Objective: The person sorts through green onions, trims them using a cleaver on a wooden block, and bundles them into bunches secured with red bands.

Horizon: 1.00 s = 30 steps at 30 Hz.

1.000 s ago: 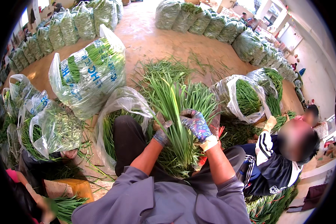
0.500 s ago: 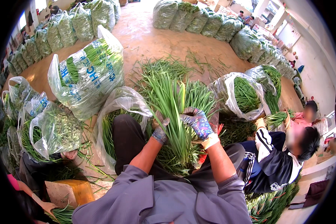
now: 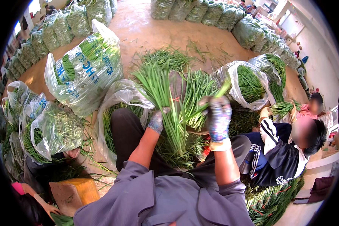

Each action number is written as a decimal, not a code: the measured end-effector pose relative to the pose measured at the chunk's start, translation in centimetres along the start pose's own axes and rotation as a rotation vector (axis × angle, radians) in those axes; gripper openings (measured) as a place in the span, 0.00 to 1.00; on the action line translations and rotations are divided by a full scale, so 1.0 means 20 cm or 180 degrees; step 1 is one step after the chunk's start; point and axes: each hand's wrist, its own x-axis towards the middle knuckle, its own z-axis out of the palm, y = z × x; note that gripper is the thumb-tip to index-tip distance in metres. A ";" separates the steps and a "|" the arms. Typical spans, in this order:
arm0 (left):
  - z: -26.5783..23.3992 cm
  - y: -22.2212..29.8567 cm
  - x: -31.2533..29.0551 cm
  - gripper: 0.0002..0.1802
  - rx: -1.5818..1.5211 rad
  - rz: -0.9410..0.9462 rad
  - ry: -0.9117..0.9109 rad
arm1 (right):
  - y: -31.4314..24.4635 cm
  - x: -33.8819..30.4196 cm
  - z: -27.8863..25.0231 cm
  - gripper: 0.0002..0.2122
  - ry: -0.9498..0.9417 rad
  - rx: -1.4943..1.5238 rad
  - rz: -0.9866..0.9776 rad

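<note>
My left hand point(image 3: 158, 120), in a patterned glove, is closed around a bunch of long flat-leaved chives point(image 3: 171, 124) that stands fanned out between my knees. Off to the right of it is my right hand point(image 3: 219, 117), gloved too and smeared by motion. A few loose chive leaves point(image 3: 225, 87) stick out of its closed fingers, and some trail back toward the bunch. Just beyond the bunch lies a pile of more chives point(image 3: 199, 94). A red tie point(image 3: 175, 99) shows at the bunch; whether it goes around it I cannot tell.
Open plastic bags of chives stand at my left knee point(image 3: 130, 92) and at the right point(image 3: 248, 86). A big filled bag point(image 3: 86, 75) is further left. On the right sits a co-worker point(image 3: 282, 150) beside tied bunches point(image 3: 275, 199). A yellow box point(image 3: 79, 192) stands lower left.
My right hand has moved away from the bunch to the right, with a few leaves in its fingers. My left hand keeps hold of the bunch, which has shifted slightly left.
</note>
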 end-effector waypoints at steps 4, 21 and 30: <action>-0.05 0.14 -0.01 0.29 -0.0351 -0.0102 0.0277 | -0.25 0.03 -0.15 0.13 0.0917 0.1652 -0.0770; 0.18 0.23 -0.10 0.29 -0.0390 0.0141 0.0194 | 0.44 -0.20 0.03 0.14 -0.0912 -0.0493 0.1850; 0.13 0.42 -0.07 0.14 -0.1664 0.0678 -0.0176 | 0.19 -0.39 -0.32 0.14 0.0052 0.2256 0.0530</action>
